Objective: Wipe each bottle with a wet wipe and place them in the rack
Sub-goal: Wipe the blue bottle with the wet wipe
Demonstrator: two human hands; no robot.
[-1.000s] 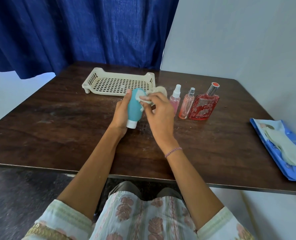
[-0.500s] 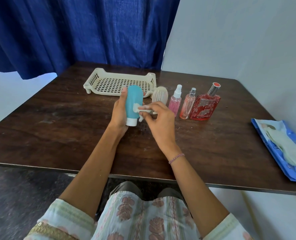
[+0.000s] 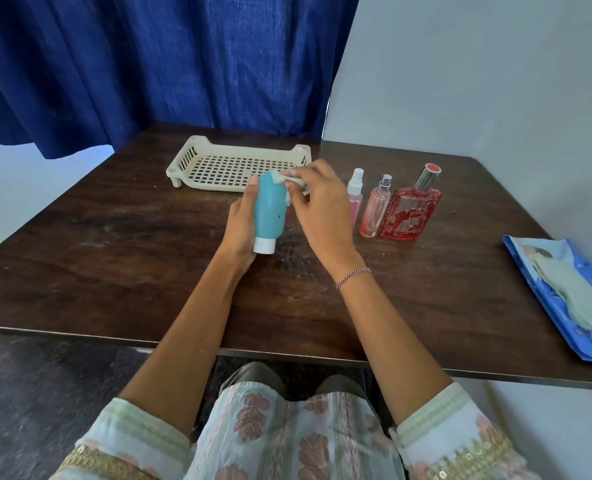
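My left hand (image 3: 241,225) grips a teal bottle (image 3: 269,211) with a white cap, held cap-down above the table. My right hand (image 3: 317,206) pinches a crumpled pale wet wipe (image 3: 289,183) against the bottle's top end. Behind the hands sits the cream slotted rack (image 3: 197,168), with nothing visible in it. To the right stand three bottles in a row: a small pink spray bottle (image 3: 354,192), a slim pink perfume bottle (image 3: 376,209) and a wide red perfume bottle (image 3: 409,211). The beige bottle seen earlier is hidden behind my right hand.
A blue wet-wipe pack (image 3: 564,299) lies open at the table's right edge with a wipe sticking out. The dark wooden table (image 3: 114,258) meets a blue curtain (image 3: 149,64) at the back and a grey wall at right.
My right hand has slid the wipe from the bottle's lower side near the cap up to its top end. My left hand still holds the teal bottle in about the same place.
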